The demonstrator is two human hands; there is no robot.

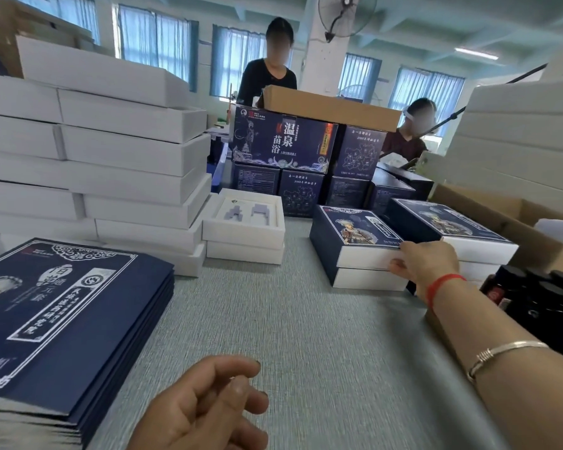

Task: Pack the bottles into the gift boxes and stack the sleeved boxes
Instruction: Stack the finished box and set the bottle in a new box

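Note:
My right hand [424, 264] grips the near end of the top sleeved box [355, 227], fingertips on its blue lid edge and thumb on its white end. That box lies on another sleeved box [364, 278]. A second stack of sleeved boxes [449, 224] stands just right of it. Dark bottles [540, 300] are packed together at the right edge, beside my forearm. An open white gift box [244, 212] with a cut-out insert sits on a shut one at centre. My left hand [205, 407] hovers low over the table, fingers loosely curled, holding nothing.
A pile of flat blue sleeves [62, 319] lies at the near left. Tall stacks of white boxes [117, 151] fill the left; more white boxes [517, 141] rise at right. Blue cartons [283, 138] and two people stand behind. An open cardboard carton [501, 211] is at right.

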